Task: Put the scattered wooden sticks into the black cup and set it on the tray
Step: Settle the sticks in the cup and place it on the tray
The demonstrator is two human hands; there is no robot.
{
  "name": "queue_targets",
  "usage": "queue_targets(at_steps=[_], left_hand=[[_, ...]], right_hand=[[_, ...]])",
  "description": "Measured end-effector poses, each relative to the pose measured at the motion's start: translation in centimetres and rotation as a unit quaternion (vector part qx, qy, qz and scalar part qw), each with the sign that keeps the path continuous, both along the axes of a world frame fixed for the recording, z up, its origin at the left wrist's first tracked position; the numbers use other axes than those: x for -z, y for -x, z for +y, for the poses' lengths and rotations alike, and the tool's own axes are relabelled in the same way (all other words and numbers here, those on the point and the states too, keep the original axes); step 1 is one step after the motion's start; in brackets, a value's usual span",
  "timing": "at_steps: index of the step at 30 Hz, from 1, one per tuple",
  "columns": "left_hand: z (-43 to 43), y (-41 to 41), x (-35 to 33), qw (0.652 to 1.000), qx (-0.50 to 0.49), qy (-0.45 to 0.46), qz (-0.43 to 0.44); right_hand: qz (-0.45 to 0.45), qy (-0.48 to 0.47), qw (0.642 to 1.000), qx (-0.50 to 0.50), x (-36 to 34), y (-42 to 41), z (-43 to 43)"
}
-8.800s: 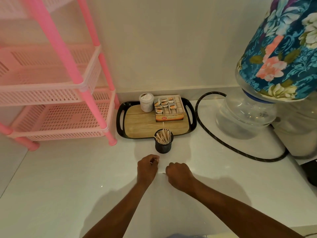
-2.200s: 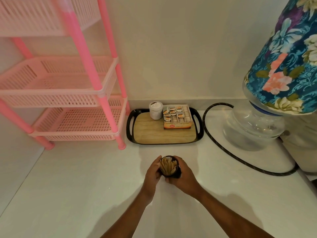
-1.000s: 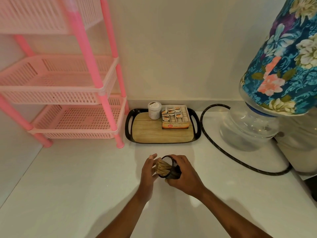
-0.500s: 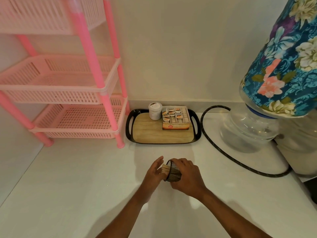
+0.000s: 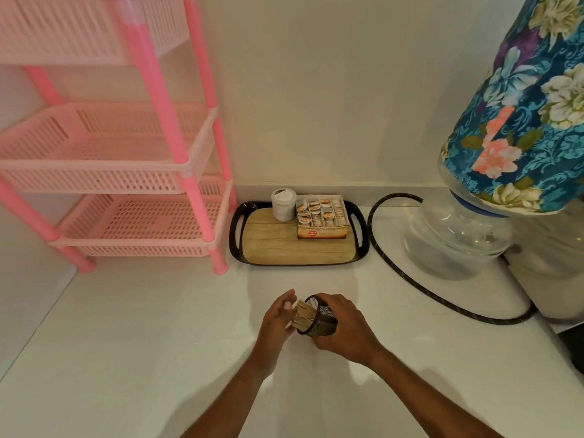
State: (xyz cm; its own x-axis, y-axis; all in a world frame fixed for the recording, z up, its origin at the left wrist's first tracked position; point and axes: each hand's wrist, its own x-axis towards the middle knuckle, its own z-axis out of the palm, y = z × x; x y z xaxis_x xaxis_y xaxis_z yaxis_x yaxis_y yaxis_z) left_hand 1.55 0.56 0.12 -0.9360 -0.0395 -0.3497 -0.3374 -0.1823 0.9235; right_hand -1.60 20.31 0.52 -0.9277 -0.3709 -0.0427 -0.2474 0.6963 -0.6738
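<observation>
The black mesh cup (image 5: 319, 317) lies tipped on its side, mouth to the left, above the white counter. My right hand (image 5: 343, 328) grips it from the right and behind. A bundle of wooden sticks (image 5: 302, 315) pokes out of its mouth. My left hand (image 5: 278, 317) is held flat, its palm against the stick ends. The tray (image 5: 297, 245), black-rimmed with a wooden face, sits farther back against the wall, apart from both hands.
On the tray stand a white jar (image 5: 283, 204) and a box of sachets (image 5: 323, 218). A pink plastic rack (image 5: 132, 197) stands left of the tray. A black hose (image 5: 410, 279) loops at the right beside a water bottle (image 5: 455, 238) with a floral cover.
The cup stood upright in both hands two seconds ago. My right hand has tipped it over to the left, and my left palm has come flat against the stick ends.
</observation>
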Motion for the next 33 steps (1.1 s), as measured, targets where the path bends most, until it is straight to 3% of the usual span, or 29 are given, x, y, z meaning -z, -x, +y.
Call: queue_targets(at_steps=[9, 16, 23, 33], left_hand=[[1.9, 1.8, -1.3, 0.995, -0.042, 0.092, 0.011], [1.2, 1.7, -1.2, 0.998, -0.024, 0.065, -0.007], [-1.1, 1.2, -1.9, 0.987, -0.159, -0.004, -0.036], [1.6, -1.5, -3.0, 0.99, -0.142, -0.003, -0.025]], right_hand=[[-0.01, 0.007, 0.999, -0.046, -0.1, -1.2, -1.4], [-0.027, 0.027, 0.998, -0.05, -0.6, -1.3, -1.9], [-0.102, 0.13, 0.985, 0.041, -0.9, -0.6, -2.1], [-0.089, 0.196, 0.964, 0.153, -1.8, -0.1, -4.7]])
